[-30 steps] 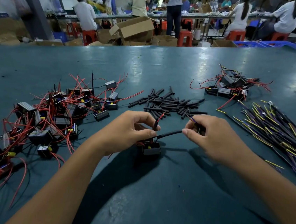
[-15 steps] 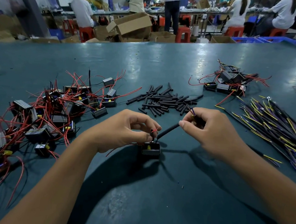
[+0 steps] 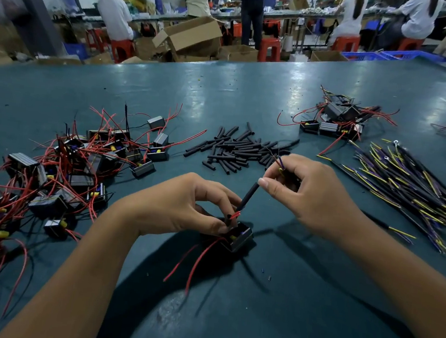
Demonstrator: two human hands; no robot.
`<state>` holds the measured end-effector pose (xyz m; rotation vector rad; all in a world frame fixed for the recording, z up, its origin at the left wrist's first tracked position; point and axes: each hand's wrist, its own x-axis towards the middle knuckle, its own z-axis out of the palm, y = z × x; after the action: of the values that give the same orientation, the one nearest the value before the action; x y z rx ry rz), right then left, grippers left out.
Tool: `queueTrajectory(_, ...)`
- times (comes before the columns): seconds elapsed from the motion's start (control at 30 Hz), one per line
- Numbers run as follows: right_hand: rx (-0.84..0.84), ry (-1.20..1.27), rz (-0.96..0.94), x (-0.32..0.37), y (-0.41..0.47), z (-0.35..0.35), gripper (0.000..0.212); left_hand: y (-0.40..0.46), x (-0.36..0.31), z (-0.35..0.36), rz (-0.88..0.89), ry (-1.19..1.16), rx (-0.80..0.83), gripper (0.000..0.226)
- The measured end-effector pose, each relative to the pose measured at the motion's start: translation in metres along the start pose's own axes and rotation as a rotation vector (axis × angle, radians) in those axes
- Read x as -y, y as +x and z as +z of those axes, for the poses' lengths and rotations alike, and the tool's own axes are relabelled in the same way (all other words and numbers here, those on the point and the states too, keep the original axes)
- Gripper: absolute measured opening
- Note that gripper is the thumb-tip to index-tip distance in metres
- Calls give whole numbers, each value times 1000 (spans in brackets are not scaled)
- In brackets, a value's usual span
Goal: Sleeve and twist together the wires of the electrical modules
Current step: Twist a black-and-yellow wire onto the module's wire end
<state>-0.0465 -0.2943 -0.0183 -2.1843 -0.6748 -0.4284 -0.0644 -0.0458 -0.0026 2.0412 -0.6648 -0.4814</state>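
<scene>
1. Left hand: fingers curled, thumb and forefinger pinching a short black sleeve and the red wire tip directly above the module.
2. Right hand: fingers curled, thumb and forefinger pinching the upper end of a black sleeved wire; purple and yellow wire ends protrude above its fingers.
3. The sleeved wire slants down from the right fingertips to the left fingertips, meeting the red tip.
4. The module rests on the table just beneath the left fingers; its red leads trail toward the person.
5. Beyond the fingers: loose black sleeves.
6. Left of the left hand: unprocessed modules.
7. Right of the right hand: purple-yellow wire bundle; beyond it, a small module pile.
</scene>
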Motion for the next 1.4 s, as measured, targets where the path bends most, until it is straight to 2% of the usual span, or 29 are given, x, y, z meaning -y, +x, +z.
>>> queueTrajectory(0.23, -1, -7, -14, -4, 3, -3, 12, 2, 1, 1, -7, 19, 7, 18)
queueTrajectory(0.5, 21, -37, -1, -9, 3, -4, 12, 2, -2, 6, -91, 120, 19, 35)
queueTrajectory(0.67, 43, -31, -2, -10, 4, -8, 12, 0, -2, 4, -65, 323, -42, 40)
queueTrajectory(0.9, 77, -6, -29, -9, 4, -9, 10, 3, 5, 2, -111, 389, -113, 45)
queueTrajectory(1.13, 103, 37, -23, -9, 3, -10, 12, 8, 10, 5, -140, 481, -136, 24)
queueTrajectory(1.27, 121, 41, -15, -8, 3, -10, 12, 13, 15, 8, -150, 579, -126, 31)
queueTrajectory(1.4, 121, 44, -17, -8, 3, -11, 11, 15, 16, 9, -153, 529, -128, 23)
